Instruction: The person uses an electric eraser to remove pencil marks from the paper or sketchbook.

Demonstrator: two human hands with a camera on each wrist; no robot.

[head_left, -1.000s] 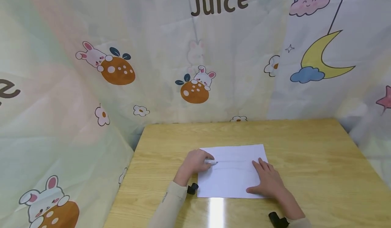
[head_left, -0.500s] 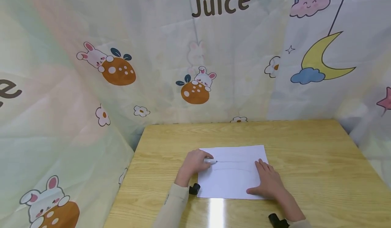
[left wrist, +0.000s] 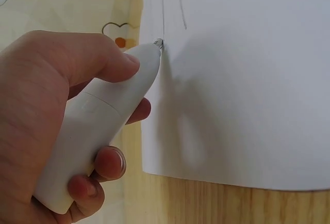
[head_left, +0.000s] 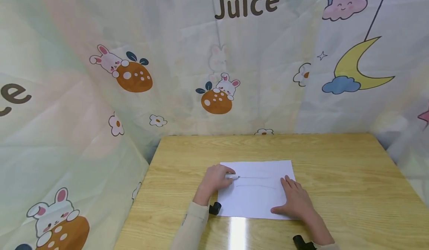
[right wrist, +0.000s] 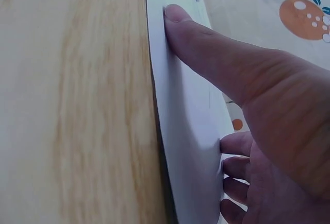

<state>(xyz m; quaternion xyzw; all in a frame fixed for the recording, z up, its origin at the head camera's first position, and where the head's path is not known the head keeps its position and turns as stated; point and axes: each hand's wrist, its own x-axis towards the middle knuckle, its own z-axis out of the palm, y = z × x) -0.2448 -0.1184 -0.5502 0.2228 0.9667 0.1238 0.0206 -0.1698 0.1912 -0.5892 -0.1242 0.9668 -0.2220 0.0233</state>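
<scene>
A white sheet of paper (head_left: 251,201) lies on the table with two thin, roughly parallel lines across it. My left hand (head_left: 214,177) grips a thick white pen-shaped tool (left wrist: 111,98), thumb on top and fingers curled beneath. The tool's small metal tip (left wrist: 159,42) meets the left end of the upper line. At the sheet's right side my right hand (head_left: 296,198) rests spread on the paper, its thumb (right wrist: 180,20) near the front edge. In the right wrist view the sheet lifts slightly from the table along that edge.
The wooden table (head_left: 335,168) extends around the sheet. Behind and to the left hangs a printed cloth backdrop (head_left: 181,56) with rabbits and flowers. Black wrist-camera mounts (head_left: 215,208) sit by both wrists. A bright light reflection falls on the table's front.
The head view shifts slightly. My right hand's index finger has moved a little rightward on the paper. The left hand and the white tool stay in nearly the same place.
</scene>
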